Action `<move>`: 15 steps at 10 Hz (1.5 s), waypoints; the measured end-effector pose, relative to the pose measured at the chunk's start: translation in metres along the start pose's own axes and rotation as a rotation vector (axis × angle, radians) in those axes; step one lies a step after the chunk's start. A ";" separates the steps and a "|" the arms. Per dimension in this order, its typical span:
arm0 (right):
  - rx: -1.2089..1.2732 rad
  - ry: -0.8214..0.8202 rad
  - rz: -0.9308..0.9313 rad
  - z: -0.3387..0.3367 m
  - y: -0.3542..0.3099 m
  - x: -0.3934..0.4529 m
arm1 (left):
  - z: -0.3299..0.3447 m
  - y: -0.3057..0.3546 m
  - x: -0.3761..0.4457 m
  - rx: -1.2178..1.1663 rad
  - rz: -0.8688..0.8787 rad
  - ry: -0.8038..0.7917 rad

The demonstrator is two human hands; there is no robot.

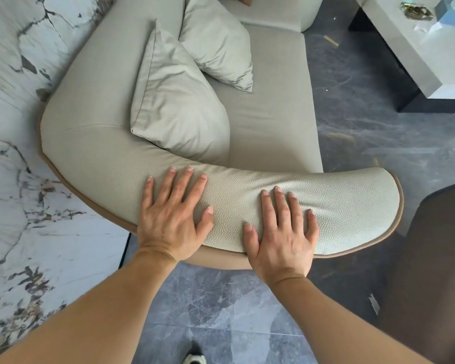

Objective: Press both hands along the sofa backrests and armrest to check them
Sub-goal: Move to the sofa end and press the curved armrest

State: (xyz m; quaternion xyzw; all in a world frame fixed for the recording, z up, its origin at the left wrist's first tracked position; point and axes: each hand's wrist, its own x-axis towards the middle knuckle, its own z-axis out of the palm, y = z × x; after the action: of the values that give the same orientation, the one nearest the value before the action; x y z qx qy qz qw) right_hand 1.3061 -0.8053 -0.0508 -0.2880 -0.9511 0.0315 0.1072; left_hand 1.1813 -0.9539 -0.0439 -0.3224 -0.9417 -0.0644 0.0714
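Bright, even daylight all round me here, and it seems to come from the upper right, where the glossy bench (415,48) blows out to white glare. My left hand (172,219) and right hand (281,232) are sharp, throwing only soft, thin shadows onto the pebbled armrest (352,200), whose grain catches a pale sheen near its rounded end. The wide lens bends the marble wall (16,127) and the armrest into curves, and the corners go softer, with the dark floor (365,122) a bit smeared.
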 end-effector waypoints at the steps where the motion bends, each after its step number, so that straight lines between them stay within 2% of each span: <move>1: -0.002 0.014 -0.001 0.004 0.001 0.016 | 0.003 -0.001 0.016 -0.003 -0.004 0.010; 3: -0.018 0.022 -0.008 0.012 0.000 0.040 | 0.008 -0.005 0.040 -0.002 0.004 0.020; 10: -0.012 -0.005 -0.005 0.011 0.000 0.041 | 0.010 -0.008 0.043 -0.019 0.003 -0.044; 11: -0.025 -0.036 0.004 0.007 -0.003 0.039 | 0.008 -0.008 0.042 -0.008 0.007 -0.063; 13: -0.051 -0.282 0.032 -0.003 -0.002 0.040 | 0.000 -0.006 0.043 0.029 0.001 -0.189; 14: 0.024 -0.394 0.026 -0.020 0.002 0.043 | -0.011 -0.007 0.046 -0.004 -0.001 -0.319; 15: 0.049 -0.426 0.065 -0.034 0.004 0.049 | -0.024 -0.009 0.053 -0.028 0.006 -0.414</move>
State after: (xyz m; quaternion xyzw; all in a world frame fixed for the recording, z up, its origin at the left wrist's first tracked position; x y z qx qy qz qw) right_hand 1.2761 -0.7744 -0.0088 -0.3025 -0.9415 0.1181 -0.0903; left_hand 1.1366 -0.9339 -0.0117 -0.3324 -0.9344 -0.0096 -0.1281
